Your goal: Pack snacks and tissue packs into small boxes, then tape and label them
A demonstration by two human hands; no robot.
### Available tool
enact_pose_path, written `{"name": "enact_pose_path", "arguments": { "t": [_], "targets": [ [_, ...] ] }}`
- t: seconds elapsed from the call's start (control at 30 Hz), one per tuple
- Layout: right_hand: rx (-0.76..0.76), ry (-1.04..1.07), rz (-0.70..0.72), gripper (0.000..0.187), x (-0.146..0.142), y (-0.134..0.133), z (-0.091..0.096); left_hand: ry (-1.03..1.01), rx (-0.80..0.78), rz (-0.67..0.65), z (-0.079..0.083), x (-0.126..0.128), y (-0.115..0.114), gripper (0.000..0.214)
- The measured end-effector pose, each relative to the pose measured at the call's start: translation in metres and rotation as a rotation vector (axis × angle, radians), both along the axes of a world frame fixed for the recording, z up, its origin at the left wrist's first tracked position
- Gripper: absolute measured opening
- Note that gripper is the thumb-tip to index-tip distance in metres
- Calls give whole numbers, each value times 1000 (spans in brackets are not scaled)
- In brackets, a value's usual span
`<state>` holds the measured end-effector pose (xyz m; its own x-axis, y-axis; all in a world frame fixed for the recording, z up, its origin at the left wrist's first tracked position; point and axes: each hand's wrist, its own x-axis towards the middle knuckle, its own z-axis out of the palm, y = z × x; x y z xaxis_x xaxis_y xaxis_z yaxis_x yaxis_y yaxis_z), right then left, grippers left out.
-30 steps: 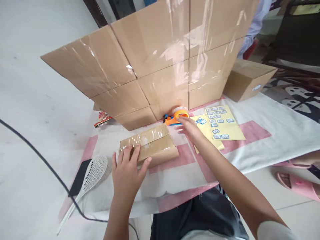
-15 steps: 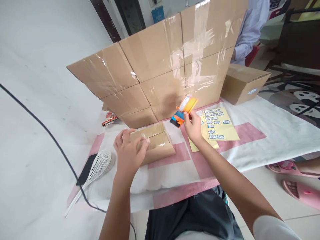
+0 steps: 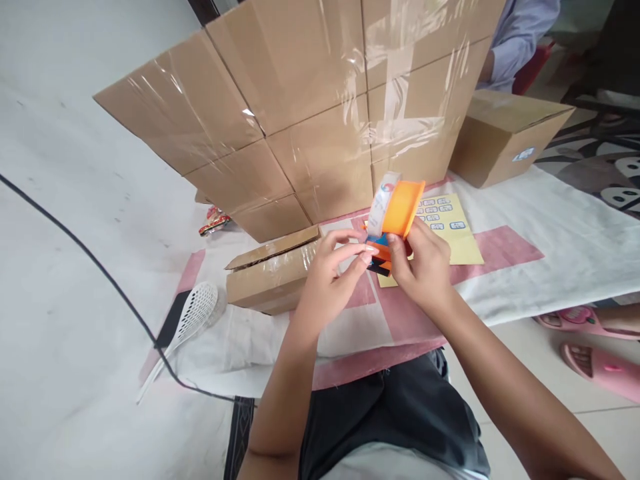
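Note:
My right hand point(image 3: 425, 267) grips an orange tape dispenser point(image 3: 395, 210) by its lower part, holding it upright above the cloth. My left hand point(image 3: 333, 273) has come up beside it, fingers pinched at the dispenser's front edge, likely on the tape end, which is too small to see. A small brown cardboard parcel point(image 3: 267, 277) with clear tape on it lies on the cloth just left of my hands, no hand on it.
A wall of taped cardboard boxes point(image 3: 300, 107) stands behind. Another box point(image 3: 510, 137) sits at the right. Yellow sticker sheets point(image 3: 450, 227) lie on the pink-and-white cloth point(image 3: 525, 253). A white plastic swatter point(image 3: 193, 320), a black cable point(image 3: 90, 260), pink slippers point(image 3: 595, 363) and another person's sleeve point(image 3: 520, 33) are around.
My right hand picked the tape dispenser off the cloth and raised it. My left hand left the parcel and moved to the dispenser.

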<state>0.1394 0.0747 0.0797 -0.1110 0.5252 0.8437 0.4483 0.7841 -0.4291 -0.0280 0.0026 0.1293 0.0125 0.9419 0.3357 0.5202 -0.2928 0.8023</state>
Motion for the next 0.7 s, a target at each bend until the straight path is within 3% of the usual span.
{"name": "enact_pose_path", "arguments": {
  "t": [0.13,0.3,0.47,0.6,0.7],
  "targets": [
    [-41,12,-86,20,0,6,-3,-120,-225,-37,4,0,-11,28],
    [-117,87,-147,27,-5,10,-4,-372,-271,-20,-5,11,-17,26],
    [-400,337,-176,41,-7,14,11,-457,-298,28,-24,30,-24,17],
    [-664,439,-18,46,-8,20,20,-505,-259,21,-36,34,-27,22],
    [-855,512,200,49,-9,24,13,-553,-211,-56,-44,36,-27,27]
  ]
}}
